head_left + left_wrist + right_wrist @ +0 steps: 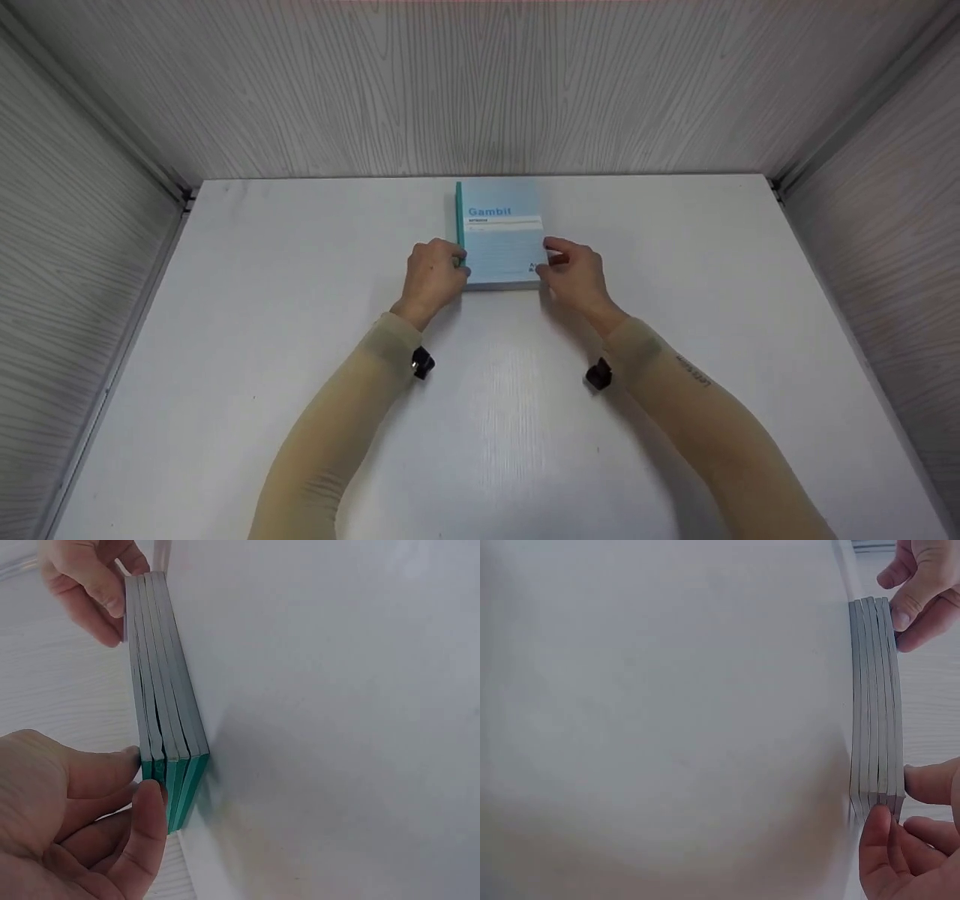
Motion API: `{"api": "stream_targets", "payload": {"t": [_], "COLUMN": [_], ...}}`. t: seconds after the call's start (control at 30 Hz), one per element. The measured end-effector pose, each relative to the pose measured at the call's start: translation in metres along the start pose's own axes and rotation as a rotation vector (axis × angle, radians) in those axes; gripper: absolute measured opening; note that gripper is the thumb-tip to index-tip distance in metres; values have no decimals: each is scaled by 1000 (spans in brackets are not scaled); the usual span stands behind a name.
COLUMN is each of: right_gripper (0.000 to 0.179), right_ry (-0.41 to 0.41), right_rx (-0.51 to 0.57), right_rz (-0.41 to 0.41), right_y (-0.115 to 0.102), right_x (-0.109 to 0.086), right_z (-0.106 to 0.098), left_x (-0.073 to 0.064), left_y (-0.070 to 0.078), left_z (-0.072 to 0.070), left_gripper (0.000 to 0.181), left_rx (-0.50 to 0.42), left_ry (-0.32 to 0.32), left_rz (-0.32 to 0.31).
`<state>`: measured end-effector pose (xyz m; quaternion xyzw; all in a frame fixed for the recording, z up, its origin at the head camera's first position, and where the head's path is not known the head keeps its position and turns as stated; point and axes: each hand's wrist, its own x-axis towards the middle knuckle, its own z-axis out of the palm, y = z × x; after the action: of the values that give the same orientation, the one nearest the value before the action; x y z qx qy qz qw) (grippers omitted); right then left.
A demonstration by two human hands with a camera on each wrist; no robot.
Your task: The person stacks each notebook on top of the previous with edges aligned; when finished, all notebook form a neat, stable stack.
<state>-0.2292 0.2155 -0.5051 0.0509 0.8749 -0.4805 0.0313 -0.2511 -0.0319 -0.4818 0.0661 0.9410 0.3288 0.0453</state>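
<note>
A stack of several notebooks [502, 251] lies flat at the back middle of the table, its top cover light blue with "Gambit" printed on it. Green spines [187, 778] face left, and the grey page edges face the person. At the near left corner my left hand [435, 274] holds the stack, thumb on the top cover and curled fingers against the spines. Opposite it, my right hand [577, 277] grips the near right corner, thumb over the cover and fingers along the side. In the right wrist view, a fingertip [879, 816] touches the page edges.
The white table [300, 300] is bounded by a pale wood-grain panel [480, 90] just behind the stack. Similar panels stand at left and right. A small black device [424, 363] sits on the left wrist, another [598, 374] on the right.
</note>
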Motion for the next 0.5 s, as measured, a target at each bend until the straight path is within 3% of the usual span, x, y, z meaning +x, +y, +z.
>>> {"api": "stream_targets", "payload": {"t": [0.23,0.33,0.4,0.5], "right_gripper": [55,53,53,56], "right_ry": [-33,-51,-44,-8], "right_rx": [-13,-42,-91,-247], "right_rz": [-46,-78,-114,-182], "right_y": [5,9,12,18], "right_x": [0,-2,-5,-11], "right_z": [-4,-14,-25,-46], "left_x": [-5,-9,-12,-17], "left_y": [-2,-4,-6,-12], "left_z": [3,3,2,-2], "left_gripper": [31,33,34,39], "left_rx": [-27,-17,4,66], "left_ry": [22,34,48,88], "left_rz": [-15,7,27,52]}}
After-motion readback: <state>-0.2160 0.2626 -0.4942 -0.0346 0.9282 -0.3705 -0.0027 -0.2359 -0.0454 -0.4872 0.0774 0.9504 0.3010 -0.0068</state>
